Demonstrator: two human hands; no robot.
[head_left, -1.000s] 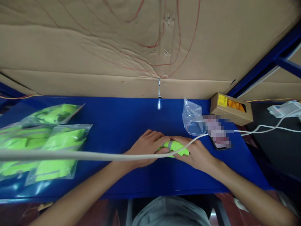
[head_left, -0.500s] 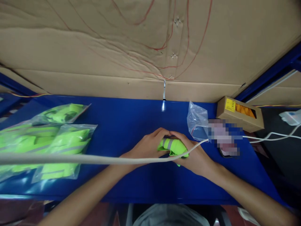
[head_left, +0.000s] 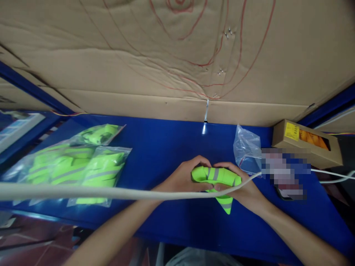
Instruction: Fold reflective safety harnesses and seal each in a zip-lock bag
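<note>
Between my two hands is a folded piece of neon-yellow fabric with grey reflective strips, which looks like a safety vest (head_left: 222, 175). My left hand (head_left: 185, 175) grips its left end, thumb in front and fingers behind. On the right end, my right hand (head_left: 242, 186) is closed in the same way, with the thumbs nearly meeting at the middle. A pointed striped flap hangs below the hands. A white cable (head_left: 124, 193) crosses the view in front of my wrists and covers part of the right hand.
Clear bags of neon-yellow fabric (head_left: 101, 173) lie on the left of the blue table (head_left: 155, 144). A crumpled clear plastic bag (head_left: 246, 146), a blurred-out phone-like item (head_left: 285, 173) and a cardboard box (head_left: 307, 144) with orange contents are at right. A cardboard wall (head_left: 138, 74) stands behind.
The fabric has been spread wider between my hands, and a striped flap now hangs down. My hands have moved slightly apart. The whole view has shifted, showing more of the left side.
</note>
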